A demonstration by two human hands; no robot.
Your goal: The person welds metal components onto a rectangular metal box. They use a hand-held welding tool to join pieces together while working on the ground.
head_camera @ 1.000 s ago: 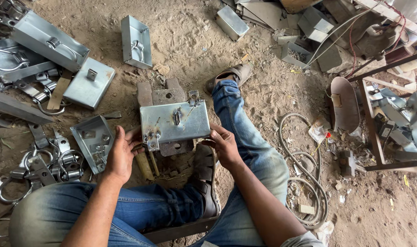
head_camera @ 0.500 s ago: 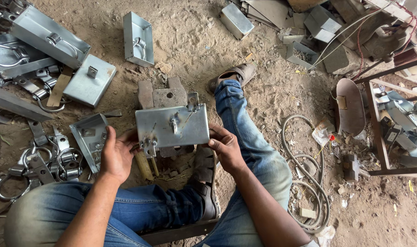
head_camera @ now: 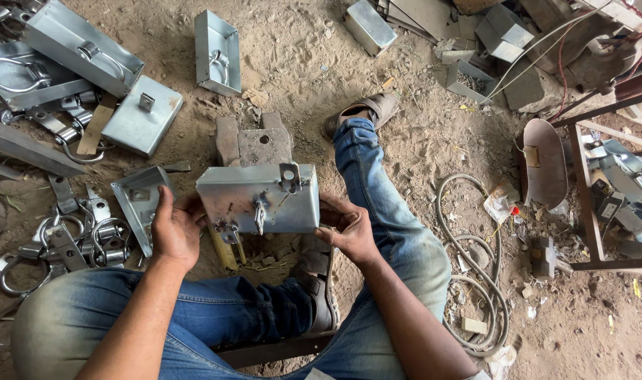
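Observation:
I hold a grey galvanised metal box with a hasp and small latch parts on its face, lifted above the dirt floor in front of me. My left hand grips its left end. My right hand grips its right end. Under the box sit a rusty steel block with a hole and a wooden-handled tool. My legs in blue jeans stretch out below and to the right.
Similar metal boxes and lids lie at the upper left, one open box ahead. Loose hasps and rings pile at the left. A coiled hose and a metal frame lie right.
The box has been lifted slightly and tilted toward me, with both hands still on its ends. The view has shifted a little.

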